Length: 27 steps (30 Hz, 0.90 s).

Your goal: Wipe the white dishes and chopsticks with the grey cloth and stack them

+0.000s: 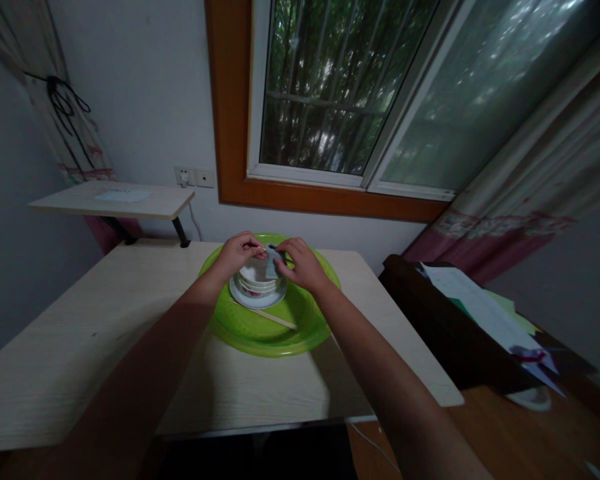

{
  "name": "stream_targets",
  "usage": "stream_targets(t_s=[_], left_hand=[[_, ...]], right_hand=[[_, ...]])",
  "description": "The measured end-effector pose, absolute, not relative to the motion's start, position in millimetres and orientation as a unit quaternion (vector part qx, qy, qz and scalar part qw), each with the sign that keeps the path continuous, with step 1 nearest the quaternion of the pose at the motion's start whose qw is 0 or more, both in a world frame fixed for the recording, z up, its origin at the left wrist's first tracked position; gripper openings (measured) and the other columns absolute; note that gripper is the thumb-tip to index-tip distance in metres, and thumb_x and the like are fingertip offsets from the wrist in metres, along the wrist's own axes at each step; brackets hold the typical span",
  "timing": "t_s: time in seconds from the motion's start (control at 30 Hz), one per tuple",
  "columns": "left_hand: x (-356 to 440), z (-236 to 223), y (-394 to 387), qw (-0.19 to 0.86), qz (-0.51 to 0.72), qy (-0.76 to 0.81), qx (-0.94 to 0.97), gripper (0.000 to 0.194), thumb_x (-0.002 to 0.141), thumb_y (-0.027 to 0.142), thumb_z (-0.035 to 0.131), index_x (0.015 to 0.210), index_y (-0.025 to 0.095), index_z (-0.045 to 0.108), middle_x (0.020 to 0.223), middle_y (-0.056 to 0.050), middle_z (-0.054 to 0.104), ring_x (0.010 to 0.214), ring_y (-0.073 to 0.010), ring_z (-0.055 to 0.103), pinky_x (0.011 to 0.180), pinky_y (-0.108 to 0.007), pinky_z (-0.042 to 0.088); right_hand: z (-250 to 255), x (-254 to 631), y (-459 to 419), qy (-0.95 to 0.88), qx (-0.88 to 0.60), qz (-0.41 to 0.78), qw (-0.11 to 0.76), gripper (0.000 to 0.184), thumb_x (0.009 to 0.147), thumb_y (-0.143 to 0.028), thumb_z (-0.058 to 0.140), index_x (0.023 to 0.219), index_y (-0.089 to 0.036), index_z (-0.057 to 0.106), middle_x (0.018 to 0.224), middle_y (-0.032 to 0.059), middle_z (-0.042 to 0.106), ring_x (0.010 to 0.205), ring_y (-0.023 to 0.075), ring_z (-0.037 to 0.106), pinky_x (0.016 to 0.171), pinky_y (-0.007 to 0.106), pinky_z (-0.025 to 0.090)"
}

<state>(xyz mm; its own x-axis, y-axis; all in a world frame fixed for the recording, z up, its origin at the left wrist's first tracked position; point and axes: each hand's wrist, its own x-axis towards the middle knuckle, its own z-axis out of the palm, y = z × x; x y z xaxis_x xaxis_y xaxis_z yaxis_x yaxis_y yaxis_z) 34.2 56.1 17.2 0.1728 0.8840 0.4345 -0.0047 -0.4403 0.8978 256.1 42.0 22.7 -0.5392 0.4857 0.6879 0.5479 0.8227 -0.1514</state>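
A green plastic basin [280,348] sits on the table, holding a small stack of white bowls [258,288] on a white plate [243,299]. Beside the plate, chopsticks [275,320] lie slanted across the basin floor. Above the bowls my right hand [303,263] has its fingers closed on a grey-blue cloth [273,267], which hangs down in front of the top bowl. My left hand [240,253] is in a pinch at the cloth's upper left edge. What its fingertips hold is too small to make out.
The pale wooden table [130,313] carries a raised shelf [155,203] at the back left. A wall socket [195,177] and a window [340,100] are behind it. Papers [480,307] lie on dark furniture to the right.
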Motion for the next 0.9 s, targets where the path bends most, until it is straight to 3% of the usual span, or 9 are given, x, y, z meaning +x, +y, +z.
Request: stream_targets(t_s=[0.33, 0.67, 0.9], left_hand=[[34, 20, 56, 0.371, 0.549, 0.356, 0.659, 0.015, 0.077, 0.029, 0.072, 0.078, 0.017, 0.063, 0.074, -0.002, 0.068, 0.069, -0.0176, 0.07, 0.068, -0.03, 0.055], [10, 18, 68, 0.24, 0.705, 0.389, 0.542, 0.014, 0.089, 0.034, 0.062, 0.091, 0.021, 0.058, 0.073, 0.001, 0.062, 0.068, -0.0127, 0.061, 0.067, -0.025, 0.049], [12, 16, 68, 0.256, 0.697, 0.376, 0.554, 0.019, 0.09, 0.039, 0.062, 0.093, 0.021, 0.057, 0.073, 0.001, 0.063, 0.068, -0.0131, 0.062, 0.068, -0.026, 0.05]], right_hand=[[16, 254, 50, -0.874, -0.31, -0.058, 0.369, 0.013, 0.09, -0.023, 0.063, 0.102, -0.02, 0.065, 0.095, 0.0086, 0.068, 0.094, 0.0246, 0.056, 0.085, 0.038, 0.046], [14, 257, 55, -0.858, -0.353, -0.051, 0.369, 0.012, 0.083, -0.017, 0.066, 0.094, -0.02, 0.065, 0.089, 0.007, 0.065, 0.09, 0.024, 0.054, 0.081, 0.036, 0.045], [11, 261, 56, -0.86, -0.35, -0.055, 0.367, 0.013, 0.083, -0.018, 0.067, 0.096, -0.021, 0.066, 0.09, 0.007, 0.066, 0.092, 0.0241, 0.055, 0.083, 0.036, 0.046]])
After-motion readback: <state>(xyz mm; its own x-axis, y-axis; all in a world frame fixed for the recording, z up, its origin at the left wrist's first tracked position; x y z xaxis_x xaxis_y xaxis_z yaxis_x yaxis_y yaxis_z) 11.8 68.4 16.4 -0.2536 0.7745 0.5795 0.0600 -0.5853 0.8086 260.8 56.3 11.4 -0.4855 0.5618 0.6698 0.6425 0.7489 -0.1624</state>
